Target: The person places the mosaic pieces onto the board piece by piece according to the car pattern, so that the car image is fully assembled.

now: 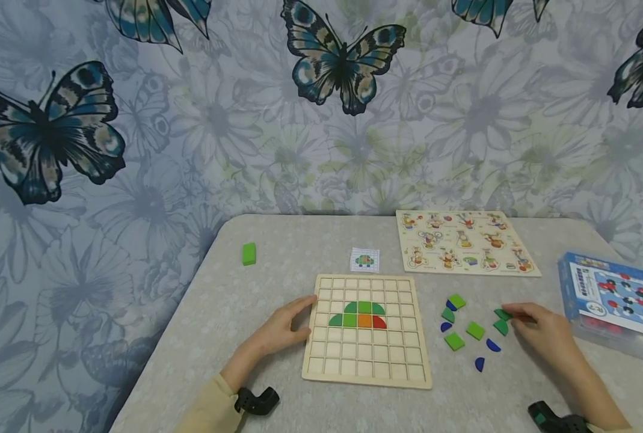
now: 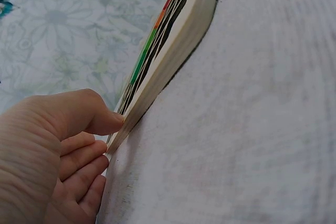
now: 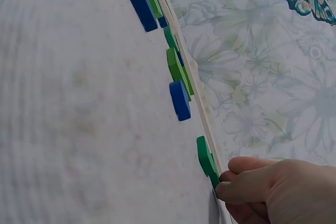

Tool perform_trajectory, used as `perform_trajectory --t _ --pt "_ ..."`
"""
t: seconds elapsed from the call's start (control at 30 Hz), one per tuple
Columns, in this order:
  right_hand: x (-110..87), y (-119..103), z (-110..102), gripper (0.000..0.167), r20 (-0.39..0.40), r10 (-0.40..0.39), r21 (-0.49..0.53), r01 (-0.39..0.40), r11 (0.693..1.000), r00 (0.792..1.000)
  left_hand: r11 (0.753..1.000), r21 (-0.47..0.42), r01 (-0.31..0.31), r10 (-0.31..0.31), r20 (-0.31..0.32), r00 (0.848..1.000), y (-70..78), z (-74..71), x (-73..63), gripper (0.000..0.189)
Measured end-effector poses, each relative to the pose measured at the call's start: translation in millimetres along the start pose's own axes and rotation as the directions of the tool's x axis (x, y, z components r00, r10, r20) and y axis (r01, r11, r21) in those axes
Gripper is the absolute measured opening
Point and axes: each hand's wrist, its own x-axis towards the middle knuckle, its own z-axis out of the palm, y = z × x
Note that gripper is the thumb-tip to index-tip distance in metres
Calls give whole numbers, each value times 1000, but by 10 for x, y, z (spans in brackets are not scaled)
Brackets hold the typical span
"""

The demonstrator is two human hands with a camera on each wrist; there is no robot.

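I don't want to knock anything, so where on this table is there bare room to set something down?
Left of the grid board, there's room between the green block and the left hand. Another patch lies on the near side of the loose pieces. It's crowded between board and right hand, where those pieces scatter.

We see a cream board point(image 1: 395, 353) patterned with squares, green, orange and red tiles point(image 1: 364, 320), blue pieces point(image 1: 492, 345), and a butterfly-patterned wall point(image 1: 218, 120).
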Motion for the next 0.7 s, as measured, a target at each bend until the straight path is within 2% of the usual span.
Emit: perform_trajectory --t 0.33,0.7 --pt "16 40 97 25 -147 -113 -25 110 994 983 1000 13 -12 12 -6 1000 -11 -16 0 66" --pt "24 34 117 27 -168 -145 -51 138 989 975 999 50 -18 19 -17 1000 -27 -4 -23 66"
